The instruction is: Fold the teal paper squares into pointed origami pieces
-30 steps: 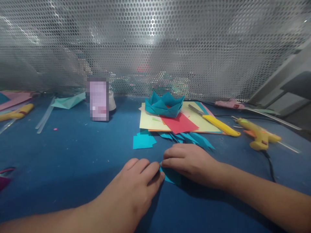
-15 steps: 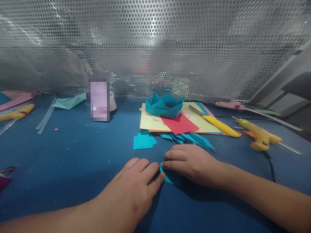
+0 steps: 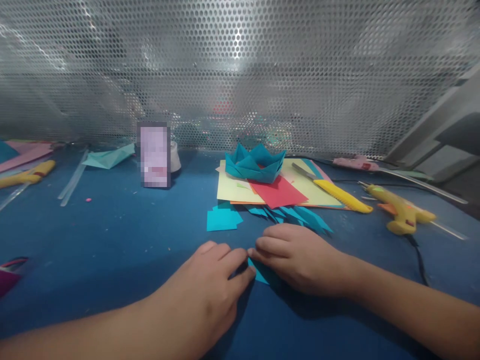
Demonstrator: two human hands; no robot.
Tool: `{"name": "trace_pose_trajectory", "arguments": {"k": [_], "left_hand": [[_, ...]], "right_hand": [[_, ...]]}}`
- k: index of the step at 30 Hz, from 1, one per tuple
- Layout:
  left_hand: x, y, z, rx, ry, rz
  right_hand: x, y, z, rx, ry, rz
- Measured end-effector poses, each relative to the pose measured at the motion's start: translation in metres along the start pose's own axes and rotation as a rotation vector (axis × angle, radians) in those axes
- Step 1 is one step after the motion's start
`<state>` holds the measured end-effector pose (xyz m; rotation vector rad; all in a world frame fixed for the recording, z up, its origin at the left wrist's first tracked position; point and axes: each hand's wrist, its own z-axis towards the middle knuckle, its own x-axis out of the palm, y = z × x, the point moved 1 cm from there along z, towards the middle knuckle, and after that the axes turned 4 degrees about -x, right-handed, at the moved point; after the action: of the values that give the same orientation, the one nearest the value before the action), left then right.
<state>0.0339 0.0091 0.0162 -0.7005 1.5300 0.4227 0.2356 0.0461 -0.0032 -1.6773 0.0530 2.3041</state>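
Note:
A small piece of blue paper [image 3: 260, 272] lies on the blue tabletop between my two hands, mostly covered by them. My left hand [image 3: 219, 285] pinches its left corner with thumb and forefinger. On its upper side, the bent fingers of my right hand [image 3: 294, 255] press on the same paper. Just beyond them are a few blue paper squares [image 3: 222, 220] and several folded blue paper pieces [image 3: 300, 217]. Farther back, a crown-like folded blue paper ring [image 3: 255, 165] rests on a stack of coloured sheets [image 3: 234, 190], with a red paper piece [image 3: 279, 191] in front of it.
A yellow utility knife [image 3: 339, 195] lies across the stack's right edge, its blade out. Right of it is a yellow glue gun [image 3: 403, 210] with a cord; a pink glue gun [image 3: 356, 163] lies behind. A blurred upright phone-like object [image 3: 154, 157] stands at left before a white roll [image 3: 174, 157].
Both hands stay on the blue paper with only slight finger movement. A little less of the paper shows between them. The whole view has shifted very slightly.

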Motion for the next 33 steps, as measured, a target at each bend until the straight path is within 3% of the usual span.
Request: {"name": "trace_pose_trajectory", "arguments": {"k": [3,10,16,26,33], "left_hand": [[-0.001,-0.001,-0.001,-0.003,-0.010,-0.002],[0.004,0.001,-0.001,0.027,-0.050,0.041],[0.017,0.003,-0.003,0.102,-0.200,0.169],[0.014,0.001,-0.002,0.101,-0.199,0.187],[0.020,0.000,-0.004,0.097,-0.185,0.167]], "right_hand": [[0.000,-0.001,0.000,0.036,0.005,0.002],[-0.002,0.003,0.003,0.289,-0.072,0.229],[0.003,0.003,0.008,0.362,-0.066,0.336],[-0.003,0.009,0.010,0.565,0.008,0.455],[-0.003,0.005,0.013,0.681,-0.022,0.572]]}}
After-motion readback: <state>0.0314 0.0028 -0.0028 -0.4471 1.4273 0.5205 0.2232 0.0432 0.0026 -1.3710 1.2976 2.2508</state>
